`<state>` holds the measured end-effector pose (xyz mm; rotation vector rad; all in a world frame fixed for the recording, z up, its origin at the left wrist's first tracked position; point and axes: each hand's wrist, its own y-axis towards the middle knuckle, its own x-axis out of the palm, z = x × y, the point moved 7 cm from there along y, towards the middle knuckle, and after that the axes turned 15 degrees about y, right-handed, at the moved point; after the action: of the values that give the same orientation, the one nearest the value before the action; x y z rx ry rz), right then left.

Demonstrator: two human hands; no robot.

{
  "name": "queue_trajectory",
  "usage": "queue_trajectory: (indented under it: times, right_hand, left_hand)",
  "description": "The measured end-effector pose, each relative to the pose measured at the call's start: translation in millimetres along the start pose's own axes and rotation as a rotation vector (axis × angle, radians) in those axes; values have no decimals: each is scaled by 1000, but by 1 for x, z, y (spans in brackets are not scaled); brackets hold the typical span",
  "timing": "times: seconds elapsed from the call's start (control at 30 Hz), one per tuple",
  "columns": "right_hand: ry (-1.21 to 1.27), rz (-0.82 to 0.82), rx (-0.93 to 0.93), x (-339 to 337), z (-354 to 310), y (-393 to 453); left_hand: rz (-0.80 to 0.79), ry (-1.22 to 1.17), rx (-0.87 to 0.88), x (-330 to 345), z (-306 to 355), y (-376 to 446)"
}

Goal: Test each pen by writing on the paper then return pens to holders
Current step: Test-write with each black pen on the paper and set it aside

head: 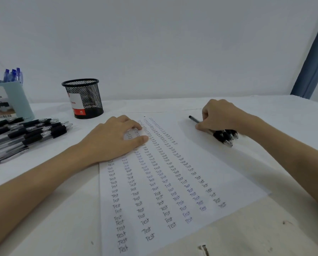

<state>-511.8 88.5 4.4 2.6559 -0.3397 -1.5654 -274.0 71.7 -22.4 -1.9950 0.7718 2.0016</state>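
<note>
At the right edge of the white paper sheet (173, 182) covered in columns of handwritten "Test", the right hand (222, 115) curls round a bundle of black retractable pens (225, 136), apparently several; their long axis runs from ten o'clock to four o'clock, tips toward four. The left hand (113, 139) lies flat with fingers straight, pressing the sheet. The black wire-mesh cup (83, 98) stands at ten o'clock from the bundle, across the sheet, nearer the left hand.
</note>
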Motion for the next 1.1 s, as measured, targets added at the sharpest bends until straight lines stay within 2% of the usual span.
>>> queue_trajectory:
  times: [0.2,0.3,0.47,0.6,0.7,0.8,0.93,1.03,1.1]
  right_hand:
    - [-158,28,74,-16,15,1]
    - [-127,15,105,-18,20,3]
    - [-39,98,-55,-27,-7,-3]
    - [64,63,-234,-18,-67,-22]
    - [85,-54,-399,6,-126,-39]
    - [125,-203,-557,44,-191,-60]
    - [160,-316,-809,102,-281,-101]
    - [169,-400,-882,147,-328,-123]
    - [103,-393,-914,172,-346,-132]
  left_hand:
    - [0,10,18,0,2,0]
    - [-22,-13,31,0,1,-2]
    - [-51,-126,88,-14,-5,-23]
    - [16,-119,30,-32,-39,-87]
    - [69,-132,-17,-39,-70,-148]
    - [119,-126,-117,-46,-101,-201]
    - [166,-125,-265,-54,-141,-254]
    - [214,-126,-340,-54,-164,-278]
    - [249,-158,-369,-50,-172,-286]
